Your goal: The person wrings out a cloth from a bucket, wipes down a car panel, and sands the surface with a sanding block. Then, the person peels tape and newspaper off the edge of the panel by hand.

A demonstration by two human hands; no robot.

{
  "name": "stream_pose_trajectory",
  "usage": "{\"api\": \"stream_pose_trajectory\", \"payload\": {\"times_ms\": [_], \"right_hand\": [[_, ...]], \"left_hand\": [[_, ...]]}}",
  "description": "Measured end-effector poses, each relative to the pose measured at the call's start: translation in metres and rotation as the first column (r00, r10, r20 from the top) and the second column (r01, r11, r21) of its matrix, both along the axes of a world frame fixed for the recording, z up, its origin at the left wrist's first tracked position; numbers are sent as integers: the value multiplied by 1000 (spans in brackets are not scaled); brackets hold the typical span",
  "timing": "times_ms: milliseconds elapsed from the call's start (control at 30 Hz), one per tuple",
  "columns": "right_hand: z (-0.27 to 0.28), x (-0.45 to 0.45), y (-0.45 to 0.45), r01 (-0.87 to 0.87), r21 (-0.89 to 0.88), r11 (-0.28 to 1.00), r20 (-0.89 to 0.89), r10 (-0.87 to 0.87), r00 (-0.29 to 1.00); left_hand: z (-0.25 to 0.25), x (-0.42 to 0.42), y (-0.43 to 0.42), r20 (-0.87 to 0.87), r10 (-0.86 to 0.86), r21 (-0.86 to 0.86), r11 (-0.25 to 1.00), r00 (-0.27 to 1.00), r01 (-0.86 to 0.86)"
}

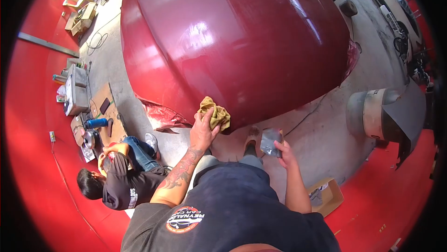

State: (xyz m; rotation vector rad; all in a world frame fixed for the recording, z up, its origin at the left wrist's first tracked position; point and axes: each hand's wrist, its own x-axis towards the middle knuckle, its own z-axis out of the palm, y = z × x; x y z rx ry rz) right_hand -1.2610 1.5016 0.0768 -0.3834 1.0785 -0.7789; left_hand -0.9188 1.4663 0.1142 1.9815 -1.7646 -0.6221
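A large dark red car hood (260, 61) fills the space in front of me, with pale reflections on its surface. At its near edge my left hand (203, 128) is closed on a crumpled yellow cloth (217, 113), which touches the hood. To the right, apart from the hood, my right hand (287, 153) grips a grey sheet of sandpaper (270, 142), thumb on top. Crinkled red plastic film (163, 116) hangs below the hood's left corner.
A co-worker (132, 177) sits on the floor at left beside a cardboard sheet (114, 117) and a blue bottle (96, 123). At right stand a metal drum (375, 112) and an open cardboard box (333, 198). A cable (302, 119) crosses the concrete floor.
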Motion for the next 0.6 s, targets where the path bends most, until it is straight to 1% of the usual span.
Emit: {"api": "stream_pose_trajectory", "payload": {"times_ms": [67,133,200,233,267,333,367,400,500,600], "right_hand": [[3,5,-3,5,6,1000,-20,-5,1000],[2,7,-8,27,-17,999,-11,-27,1000],[4,7,-12,31,-30,999,-8,-31,999],[6,8,-14,31,-32,999,31,-30,999],[7,7,-16,32,-36,999,71,-29,997],[4,4,-15,73,-49,996,86,-68,994],[2,2,-15,95,-52,994,96,-89,991],[-1,-2,-14,110,-61,992,105,-103,989],[-9,-19,-8,165,-77,983,124,-155,980],[-21,-48,7,248,-82,965,140,-235,962]], "left_hand": [[-1,-6,9,-3,-48,17,999,999,48],[-6,-14,22,21,-142,24,990,990,141],[-3,-19,29,35,-227,75,972,973,224],[-2,-21,31,34,-271,90,959,962,268],[-1,-25,31,22,-294,139,947,956,288],[4,-32,32,26,-359,217,913,933,346],[9,-35,30,23,-380,260,896,925,361],[10,-39,29,35,-393,254,893,919,372],[9,-52,22,33,-446,379,834,894,402],[20,-74,10,17,-517,384,794,856,472]]}}
